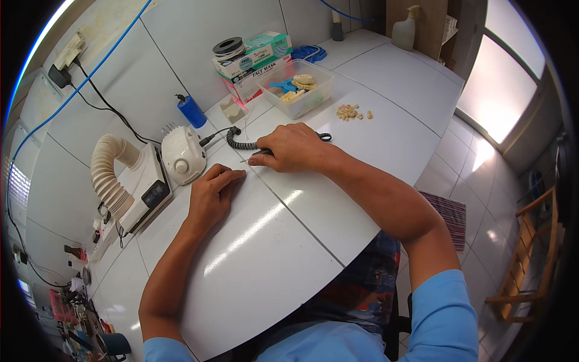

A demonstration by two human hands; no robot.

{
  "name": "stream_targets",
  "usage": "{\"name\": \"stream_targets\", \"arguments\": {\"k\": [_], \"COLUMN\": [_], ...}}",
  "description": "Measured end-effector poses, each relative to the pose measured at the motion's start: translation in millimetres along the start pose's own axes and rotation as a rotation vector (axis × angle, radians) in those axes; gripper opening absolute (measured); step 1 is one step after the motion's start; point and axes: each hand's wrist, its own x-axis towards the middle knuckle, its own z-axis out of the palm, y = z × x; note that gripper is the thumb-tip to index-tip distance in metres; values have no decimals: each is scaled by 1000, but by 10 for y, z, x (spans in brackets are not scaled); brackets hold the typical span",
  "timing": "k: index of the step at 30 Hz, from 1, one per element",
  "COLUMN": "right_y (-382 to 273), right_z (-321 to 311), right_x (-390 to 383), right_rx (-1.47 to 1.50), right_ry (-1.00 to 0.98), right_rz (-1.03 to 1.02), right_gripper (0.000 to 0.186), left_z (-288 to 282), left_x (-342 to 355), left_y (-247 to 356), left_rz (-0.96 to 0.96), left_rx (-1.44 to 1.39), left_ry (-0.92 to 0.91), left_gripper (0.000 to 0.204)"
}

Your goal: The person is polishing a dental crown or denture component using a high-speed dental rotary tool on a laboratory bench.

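Observation:
My right hand (294,147) is closed around a dark rotary handpiece (264,152), its thin metal tip pointing left. From the handpiece's side a black coiled cord (240,145) runs to a white control unit (183,155) with a round dial. Just below the tip, my left hand (211,192) rests over the table with fingers curled and pressed together. Whatever the left fingers may hold is too small or hidden to make out. Beyond the right hand lies a pile of small cream tooth-like pieces (347,112), with a few strays beside it.
A clear plastic box (297,107) holds yellowish casts and blue pieces. Behind it stand stacked cardboard boxes (256,63) with a spool on top. A white machine with a ribbed hose (107,175) and a blue cylinder (193,112) are left. A spray bottle (404,31) stands far right.

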Motion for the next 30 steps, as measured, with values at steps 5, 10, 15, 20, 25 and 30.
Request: {"name": "stream_targets", "arguments": {"k": [5, 10, 15, 20, 25, 30], "right_y": [-2, 96, 57, 88, 103, 89], "right_z": [-7, 43, 16, 12, -9, -109], "right_x": [-6, 5, 6, 7, 0, 11], "right_rx": [-6, -48, -59, -13, 35, 58], "right_ry": [-25, 43, 10, -23, -49, -131], "right_rz": [14, -57, -52, -58, -79, -88], "right_gripper": [62, 63, 62, 60, 57, 57], "left_z": [-1, -124, -248, -248, -234, -251], "left_x": [-43, -122, -232, -233, -229, -264], "left_y": [-30, -70, -344, -310, -262, -217], "left_rz": [-5, -46, -95, -120, -112, -120], "left_rx": [43, 214, 361, 414, 469, 459], "left_ry": [19, 41, 132, 141, 127, 145], "left_gripper": [17, 14, 14, 10, 14, 17]}}
